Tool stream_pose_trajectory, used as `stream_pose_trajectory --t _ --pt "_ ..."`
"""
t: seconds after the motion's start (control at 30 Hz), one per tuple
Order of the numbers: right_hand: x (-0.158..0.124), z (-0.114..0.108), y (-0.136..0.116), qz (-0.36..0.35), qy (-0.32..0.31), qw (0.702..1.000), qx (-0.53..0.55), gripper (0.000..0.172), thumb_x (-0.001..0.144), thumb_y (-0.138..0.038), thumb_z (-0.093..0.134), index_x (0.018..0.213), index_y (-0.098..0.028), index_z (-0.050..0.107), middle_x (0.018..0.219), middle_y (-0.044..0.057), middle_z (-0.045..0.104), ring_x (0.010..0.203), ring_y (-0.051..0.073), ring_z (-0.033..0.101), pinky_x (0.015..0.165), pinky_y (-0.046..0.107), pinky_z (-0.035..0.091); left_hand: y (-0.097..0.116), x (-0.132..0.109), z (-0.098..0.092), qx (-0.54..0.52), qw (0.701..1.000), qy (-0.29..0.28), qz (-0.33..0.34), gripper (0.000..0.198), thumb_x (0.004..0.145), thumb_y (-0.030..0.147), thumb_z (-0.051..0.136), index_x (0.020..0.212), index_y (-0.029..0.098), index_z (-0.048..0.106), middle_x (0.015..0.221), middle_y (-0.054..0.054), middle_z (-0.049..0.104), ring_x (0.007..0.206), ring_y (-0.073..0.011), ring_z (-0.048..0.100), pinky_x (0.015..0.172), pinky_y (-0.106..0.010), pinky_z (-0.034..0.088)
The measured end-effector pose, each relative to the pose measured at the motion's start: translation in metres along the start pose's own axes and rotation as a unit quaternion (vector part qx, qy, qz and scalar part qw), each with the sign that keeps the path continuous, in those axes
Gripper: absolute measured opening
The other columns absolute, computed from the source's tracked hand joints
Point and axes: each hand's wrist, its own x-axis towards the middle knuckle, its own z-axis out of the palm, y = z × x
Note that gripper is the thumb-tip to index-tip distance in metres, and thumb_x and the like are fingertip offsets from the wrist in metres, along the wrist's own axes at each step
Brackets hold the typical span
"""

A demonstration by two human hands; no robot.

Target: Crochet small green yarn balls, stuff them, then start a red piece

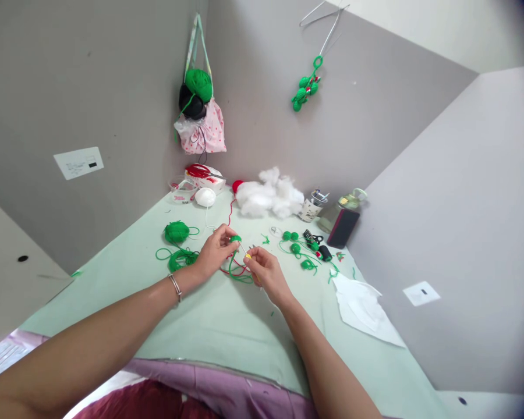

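My left hand [217, 250] is closed, pinching a small green crochet piece [235, 239] between thumb and fingers. My right hand [267, 270] grips a crochet hook [247, 255] with a yellow handle, its thin metal shaft pointing up and left to the green piece. Whether the tip is inside a stitch is too small to tell. Below both hands lie loose strands of green yarn [240, 276] and some red yarn. To the left of my left hand rests a green yarn ball [176, 231], with a tangle of green yarn [182, 259] in front of it.
White stuffing [268, 195] is heaped at the back, near a white yarn ball [205, 197] and red scissors [198, 170]. On the right are small green crochet balls [295, 248], a phone [343, 228], a cup [313, 206] and white cloth [364, 308]. A crocheted ornament [304, 90] hangs above.
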Motion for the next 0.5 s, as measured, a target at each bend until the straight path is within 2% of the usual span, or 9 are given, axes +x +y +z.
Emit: stream_pose_trajectory --t 0.17,0.37,0.5 --pt "-0.0001 -0.0015 0.0009 0.021 -0.023 0.999 0.032 0.024 0.083 -0.041 0.068 0.082 -0.017 0.065 0.052 -0.008 0.051 0.036 0.005 0.036 0.037 0.021 0.023 0.0010 -0.0025 0.0018 0.004 1.000 0.002 0.008 0.016 0.080 0.028 0.070 0.089 0.023 0.058 0.079 0.003 0.061 0.069 -0.0142 0.057 0.067 -0.028 0.047" --pt "0.0031 -0.0064 -0.0014 0.075 -0.065 0.988 0.122 0.031 0.080 -0.045 0.072 0.086 -0.016 0.066 0.052 -0.011 0.042 0.035 0.003 0.023 0.035 0.020 0.016 0.0012 -0.0055 0.0044 0.010 1.000 0.005 0.017 0.014 0.082 0.028 0.069 0.089 0.023 0.059 0.080 0.004 0.060 0.069 -0.0141 0.055 0.066 -0.027 0.045" --pt "0.0044 -0.0055 -0.0049 0.081 -0.077 0.981 0.157 0.033 0.077 -0.044 0.077 0.088 -0.014 0.067 0.051 -0.013 0.035 0.037 0.002 0.016 0.035 0.019 0.013 0.0006 -0.0057 0.0060 0.010 1.000 0.002 0.021 0.014 0.082 0.029 0.069 0.089 0.023 0.058 0.081 0.004 0.059 0.067 -0.0138 0.055 0.065 -0.027 0.045"
